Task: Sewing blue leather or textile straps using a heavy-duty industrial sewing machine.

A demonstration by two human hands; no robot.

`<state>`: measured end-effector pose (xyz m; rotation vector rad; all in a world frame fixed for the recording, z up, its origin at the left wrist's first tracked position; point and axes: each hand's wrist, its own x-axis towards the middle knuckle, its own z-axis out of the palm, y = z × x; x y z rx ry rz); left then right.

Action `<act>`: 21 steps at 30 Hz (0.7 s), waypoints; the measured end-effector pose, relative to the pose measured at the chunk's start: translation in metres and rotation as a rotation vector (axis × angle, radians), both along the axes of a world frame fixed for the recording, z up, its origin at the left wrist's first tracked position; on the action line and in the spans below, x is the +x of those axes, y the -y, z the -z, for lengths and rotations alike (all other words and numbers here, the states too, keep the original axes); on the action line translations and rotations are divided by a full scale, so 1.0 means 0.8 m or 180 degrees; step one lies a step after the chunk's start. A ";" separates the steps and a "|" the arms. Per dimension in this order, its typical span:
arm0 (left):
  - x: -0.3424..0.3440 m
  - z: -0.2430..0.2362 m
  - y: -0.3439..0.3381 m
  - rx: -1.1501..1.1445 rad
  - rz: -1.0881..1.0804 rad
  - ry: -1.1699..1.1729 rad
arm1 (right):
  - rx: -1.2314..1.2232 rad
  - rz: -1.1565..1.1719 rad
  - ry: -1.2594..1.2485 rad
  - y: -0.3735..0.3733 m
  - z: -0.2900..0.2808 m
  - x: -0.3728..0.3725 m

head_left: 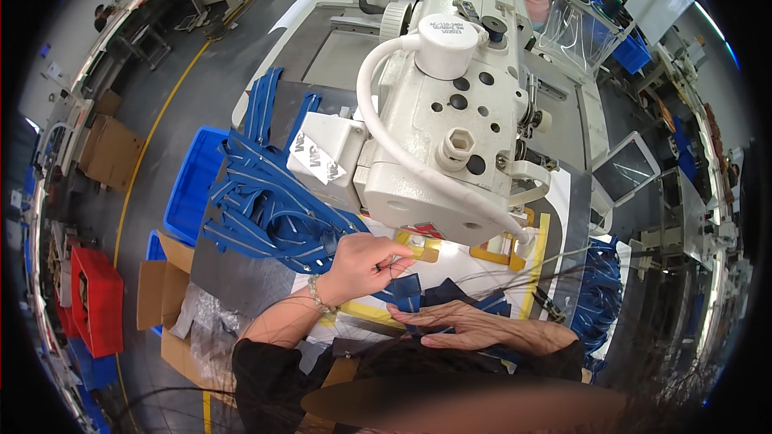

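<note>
One blue bin point(193, 185) stands at nine o'clock in my view; I can't make out its contents. At eight, clear plastic point(213, 325) shows between the flaps of a carton point(158, 293), with a red crate point(98, 301) farther out. A heap of straps point(269, 201) lies nearer than the bin; a bundle point(597, 297) sits at four. I see the sewing machine point(442, 104) looming from twelve to one. At five, a strap piece point(404, 292) lies beside the right hand point(450, 323), whose fingers are extended; its grip I can't tell. At six, the left hand point(362, 261) draws thumb and fingertips together near a yellow plate point(426, 254); whether they pinch anything, I can't tell.
</note>
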<state>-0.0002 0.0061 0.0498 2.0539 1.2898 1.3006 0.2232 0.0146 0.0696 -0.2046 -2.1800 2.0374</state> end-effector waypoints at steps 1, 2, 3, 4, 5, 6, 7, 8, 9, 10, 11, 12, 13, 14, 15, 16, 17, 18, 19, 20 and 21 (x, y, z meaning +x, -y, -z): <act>-0.003 0.004 0.000 -0.0019 -0.0020 -0.0013 | -0.0035 -0.0048 0.0025 -0.001 0.003 -0.002; -0.002 0.005 -0.003 0.0225 0.0084 -0.0156 | -0.0043 -0.0059 0.0072 -0.001 0.001 0.000; -0.001 0.005 -0.005 0.0468 0.0188 -0.0300 | -0.0036 -0.0043 0.0081 -0.001 -0.001 0.001; -0.001 0.004 -0.004 0.0477 0.0203 -0.0290 | -0.0013 -0.0018 0.0062 0.000 -0.003 0.002; 0.000 0.000 -0.004 0.0505 0.0270 -0.0474 | 0.0003 0.0012 0.0039 -0.001 -0.002 0.003; 0.000 -0.002 -0.004 0.0537 0.0339 -0.0657 | 0.0004 0.0037 0.0044 -0.002 -0.003 0.004; 0.001 0.001 -0.005 0.0543 0.0366 -0.0648 | 0.0014 0.0057 0.0020 -0.002 -0.004 0.004; 0.000 0.001 -0.003 0.0601 0.0408 -0.0778 | 0.0018 0.0055 -0.0014 -0.002 -0.004 0.002; 0.000 0.001 -0.002 0.0662 0.0453 -0.0907 | 0.0016 0.0065 -0.0017 -0.002 -0.003 0.002; -0.001 0.000 -0.001 0.0663 0.0465 -0.0907 | 0.0033 0.0088 -0.0003 -0.002 -0.001 0.002; -0.001 0.000 0.001 0.0690 0.0427 -0.0935 | 0.0050 0.0113 0.0011 -0.001 0.001 0.002; -0.001 -0.002 0.001 0.0717 0.0388 -0.0964 | 0.0050 0.0129 0.0009 0.000 0.003 0.001; -0.002 -0.003 0.002 0.0724 0.0399 -0.0964 | 0.0292 0.0247 0.0015 0.003 0.003 0.000; -0.003 -0.003 0.002 0.0702 0.0384 -0.1038 | 0.0529 0.0368 0.0019 0.006 0.004 -0.001; -0.004 -0.003 0.003 0.0678 0.0368 -0.1114 | 0.0527 0.0380 0.0014 0.008 0.007 -0.001; -0.006 0.001 0.003 0.0678 0.0379 -0.1121 | 0.1153 0.0519 -0.0021 0.011 0.009 -0.002; -0.006 0.005 0.000 0.0731 0.0414 -0.1190 | 0.1797 0.0673 -0.0038 0.012 0.009 0.000; -0.006 0.009 -0.002 0.0783 0.0447 -0.1259 | 0.1813 0.0700 -0.0028 0.013 0.005 0.003; -0.007 0.011 -0.002 0.0803 0.0470 -0.1253 | 0.2113 0.0778 0.0018 0.015 -0.001 0.006; -0.007 0.011 -0.002 0.0715 0.0471 -0.1328 | 0.2403 0.0849 0.0053 0.016 -0.004 0.008; -0.007 0.011 -0.002 0.0628 0.0472 -0.1403 | 0.2410 0.0870 0.0053 0.017 -0.003 0.008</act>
